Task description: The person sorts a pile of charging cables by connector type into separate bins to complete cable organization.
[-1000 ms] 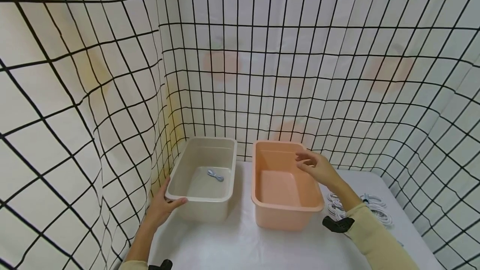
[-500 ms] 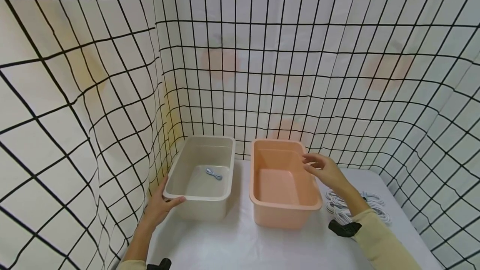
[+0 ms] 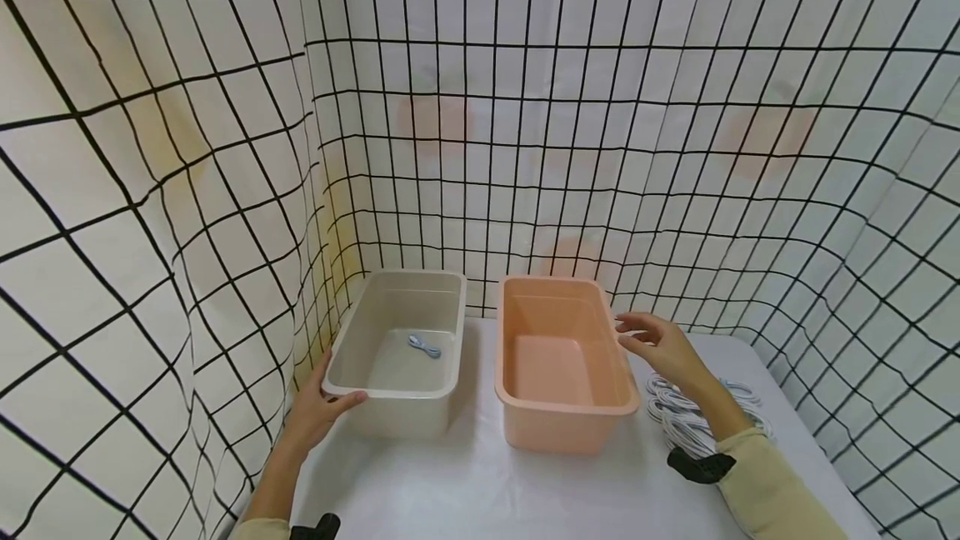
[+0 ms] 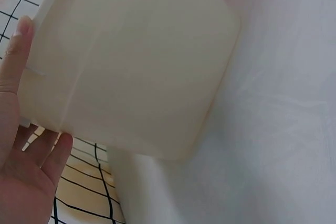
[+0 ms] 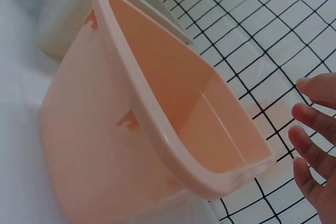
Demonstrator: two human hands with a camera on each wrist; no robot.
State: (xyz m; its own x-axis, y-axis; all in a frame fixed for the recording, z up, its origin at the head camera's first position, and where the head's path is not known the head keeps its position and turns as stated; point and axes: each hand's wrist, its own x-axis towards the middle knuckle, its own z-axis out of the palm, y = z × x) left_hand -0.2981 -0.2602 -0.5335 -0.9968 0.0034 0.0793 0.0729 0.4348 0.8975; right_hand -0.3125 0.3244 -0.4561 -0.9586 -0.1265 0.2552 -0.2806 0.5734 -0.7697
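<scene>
A cream plastic bin stands at the left with a small bundled blue-and-white cable on its floor. My left hand holds the bin's near left corner, thumb at the front rim and fingers along the left side; the left wrist view shows the thumb against the rim. Beside it is a peach plastic bin with nothing visible inside. Just off that bin's right rim, my right hand hovers with relaxed, slightly bent, spread fingers and holds nothing. In the right wrist view its fingers are apart from the bin.
Several coiled white cables lie on the white-covered table, partly hidden under my right forearm. Black grid netting over pale cloth encloses the back and both sides.
My right hand has moved right and slightly down, from over the peach bin's right rim to just outside it. The left hand keeps its place on the cream bin.
</scene>
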